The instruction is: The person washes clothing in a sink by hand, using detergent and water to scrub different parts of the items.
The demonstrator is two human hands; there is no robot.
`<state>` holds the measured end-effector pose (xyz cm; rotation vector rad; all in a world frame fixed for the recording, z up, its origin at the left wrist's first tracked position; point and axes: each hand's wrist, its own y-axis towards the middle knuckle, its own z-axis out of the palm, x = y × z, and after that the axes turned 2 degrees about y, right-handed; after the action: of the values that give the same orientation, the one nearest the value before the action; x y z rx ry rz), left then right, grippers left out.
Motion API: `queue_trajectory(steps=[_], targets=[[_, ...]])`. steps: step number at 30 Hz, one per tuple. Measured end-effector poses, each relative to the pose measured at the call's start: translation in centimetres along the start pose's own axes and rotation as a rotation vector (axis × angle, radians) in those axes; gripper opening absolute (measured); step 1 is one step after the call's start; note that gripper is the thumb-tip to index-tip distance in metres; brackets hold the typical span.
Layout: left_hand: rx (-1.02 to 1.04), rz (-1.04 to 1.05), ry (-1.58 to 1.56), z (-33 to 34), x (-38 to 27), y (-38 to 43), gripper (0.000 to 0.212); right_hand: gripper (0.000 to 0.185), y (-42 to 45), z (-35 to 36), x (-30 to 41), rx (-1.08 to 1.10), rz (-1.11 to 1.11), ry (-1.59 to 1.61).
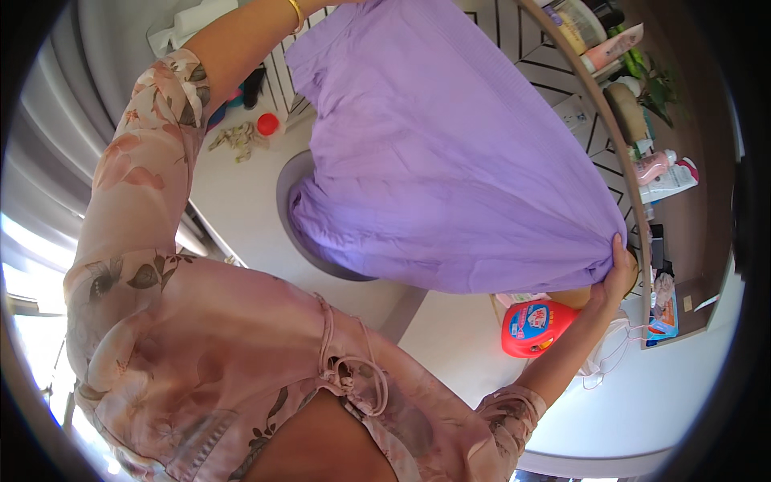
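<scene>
A light purple cloth garment [446, 156] is spread between my two hands, with part of it down in a grey oval basin [286, 175] set in a pale countertop. My right hand [613, 277] grips its gathered edge at the right. My left hand [346, 2] is almost wholly cut off by the top edge; only a sliver shows against the cloth, below a gold bangle on the wrist, and its fingers are hidden. From that hand the cloth hangs stretched toward the right one. Folds of cloth cover most of the basin's inside.
A red detergent bottle [536, 328] stands just below my right hand. Beyond the cloth, a curved wooden shelf [692, 241] carries tubes, bottles and a plant. A red round cap [267, 124] and a crumpled patterned cloth [239, 140] lie at the upper left, near grey curtains [54, 144].
</scene>
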<state>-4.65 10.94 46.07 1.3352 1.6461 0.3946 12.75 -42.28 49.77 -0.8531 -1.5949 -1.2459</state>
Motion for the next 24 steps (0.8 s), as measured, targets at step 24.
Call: queue_trajectory(steps=[24], targets=[[0.071,-0.007,0.064,2.1,2.5,2.3,0.03,0.04,-2.0,0.6,-1.6,0.142,0.13,-0.031]])
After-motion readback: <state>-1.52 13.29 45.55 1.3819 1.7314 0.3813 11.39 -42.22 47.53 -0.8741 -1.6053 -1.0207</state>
